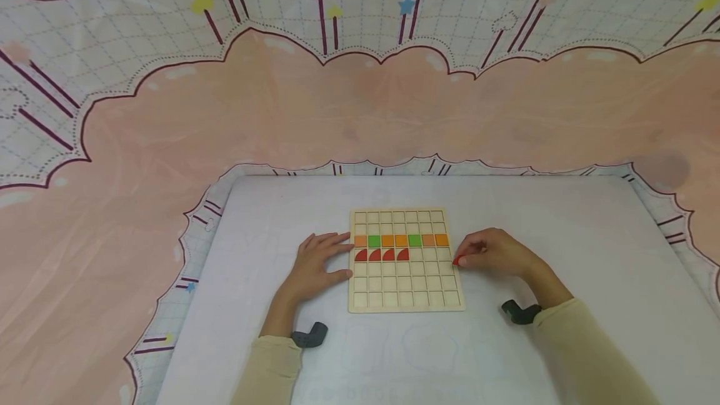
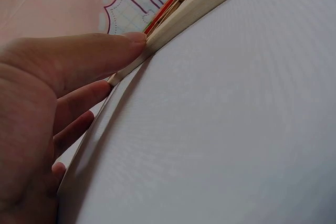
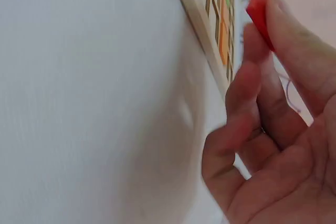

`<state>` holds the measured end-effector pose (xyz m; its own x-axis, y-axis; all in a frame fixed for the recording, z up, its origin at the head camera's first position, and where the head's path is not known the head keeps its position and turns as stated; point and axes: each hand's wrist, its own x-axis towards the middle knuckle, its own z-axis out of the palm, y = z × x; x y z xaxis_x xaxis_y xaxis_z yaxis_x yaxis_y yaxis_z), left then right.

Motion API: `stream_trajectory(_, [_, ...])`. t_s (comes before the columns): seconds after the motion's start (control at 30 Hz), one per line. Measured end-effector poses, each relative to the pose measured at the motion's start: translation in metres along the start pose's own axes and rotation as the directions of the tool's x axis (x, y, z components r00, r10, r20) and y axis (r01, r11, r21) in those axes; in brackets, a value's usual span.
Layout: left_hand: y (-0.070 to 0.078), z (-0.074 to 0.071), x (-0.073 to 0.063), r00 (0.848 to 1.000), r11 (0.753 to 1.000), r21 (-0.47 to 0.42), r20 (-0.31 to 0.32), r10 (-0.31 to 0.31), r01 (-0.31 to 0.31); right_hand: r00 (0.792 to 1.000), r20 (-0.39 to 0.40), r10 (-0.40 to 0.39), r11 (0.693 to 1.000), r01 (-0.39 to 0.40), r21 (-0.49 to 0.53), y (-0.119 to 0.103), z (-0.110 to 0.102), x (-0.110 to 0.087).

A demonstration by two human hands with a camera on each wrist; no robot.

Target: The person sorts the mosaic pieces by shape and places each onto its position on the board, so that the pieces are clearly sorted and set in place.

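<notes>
A square wooden grid board [image 1: 406, 305] lies flat on the white table. One row holds orange and green square tiles [image 1: 414, 240] from edge to edge. Below it, several red quarter-circle pieces [image 1: 389, 255] fill the cells from the left. My left hand [image 1: 315, 267] rests at the board's left edge, fingers spread and touching the rim; the left wrist view shows the thumb [image 2: 105, 56] against its wooden side. Just off the right edge, my right hand [image 1: 497, 254] pinches a red piece [image 3: 258, 11] between thumb and fingertips, above the table surface.
White table surface [image 1: 270, 217] surrounds the board. A patterned pink-and-white cloth [image 1: 349, 105] lies beyond and beside the table. Dark devices sit at the left wrist [image 1: 310, 335] and right wrist [image 1: 520, 312].
</notes>
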<state>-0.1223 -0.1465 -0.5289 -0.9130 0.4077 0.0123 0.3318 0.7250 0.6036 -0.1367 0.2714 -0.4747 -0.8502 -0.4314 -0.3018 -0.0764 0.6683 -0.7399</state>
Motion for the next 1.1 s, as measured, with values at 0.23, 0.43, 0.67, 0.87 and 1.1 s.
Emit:
stream_trajectory(0.23, [0.001,-0.001,0.000,1.000,1.000,0.006,0.000,0.001,-0.001,0.998,-0.066,-0.005,0.990,0.014,0.142,-0.006,0.019,0.007])
stream_trajectory(0.43, [0.002,-0.001,0.000,1.000,1.000,0.014,0.001,-0.001,0.001,0.993,-0.117,0.009,0.990,0.008,0.144,-0.016,0.034,0.018])
stream_trajectory(0.67, [0.004,-0.002,0.000,1.000,1.000,0.014,0.000,-0.005,0.005,0.983,-0.186,0.009,0.991,0.016,0.135,-0.034,0.046,0.031])
stream_trajectory(0.87, [0.004,-0.003,0.000,1.000,1.000,0.007,0.001,-0.006,0.006,0.974,-0.225,-0.010,0.994,0.035,0.106,-0.047,0.050,0.039])
stream_trajectory(1.1, [0.006,-0.004,-0.001,1.000,1.000,0.001,0.010,-0.006,0.006,0.972,-0.237,0.009,0.997,0.008,0.072,-0.052,0.053,0.045])
